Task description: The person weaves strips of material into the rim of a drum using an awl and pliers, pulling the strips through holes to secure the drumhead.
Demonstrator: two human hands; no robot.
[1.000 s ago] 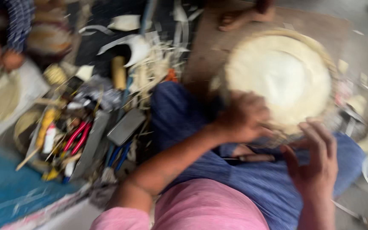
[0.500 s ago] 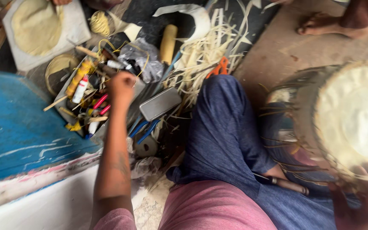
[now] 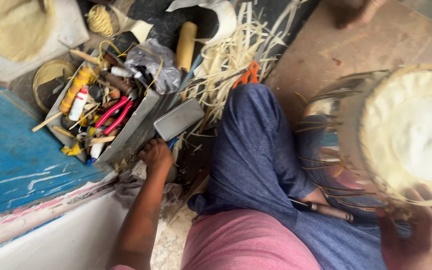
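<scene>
My left hand (image 3: 156, 156) is down on the floor beside the near edge of a metal tool tray (image 3: 128, 137), fingers curled; what it grips is hidden. The tray holds red-handled pliers (image 3: 112, 114), a small white bottle (image 3: 78, 104) and several sticks and tools. A flat grey stone (image 3: 178, 118) lies just above that hand. My right hand (image 3: 421, 232) holds the lower rim of a round drum (image 3: 401, 135) with a pale skin head, resting on my blue-clad lap. A dark-handled tool (image 3: 328, 210) lies across my thigh.
Pale cane strips (image 3: 231, 60) are strewn beyond my knee, with orange-handled scissors (image 3: 248, 75) among them. A wooden roller (image 3: 186, 45), a crumpled plastic bag (image 3: 153, 62), a twine ball (image 3: 99, 20) and a blue painted board (image 3: 16, 155) lie around. Another person's foot (image 3: 356, 12) rests top right.
My left hand left the drum, reached into the tool tray, then dropped to the tray's near edge. The view swung left; the drum now sits at the right.
</scene>
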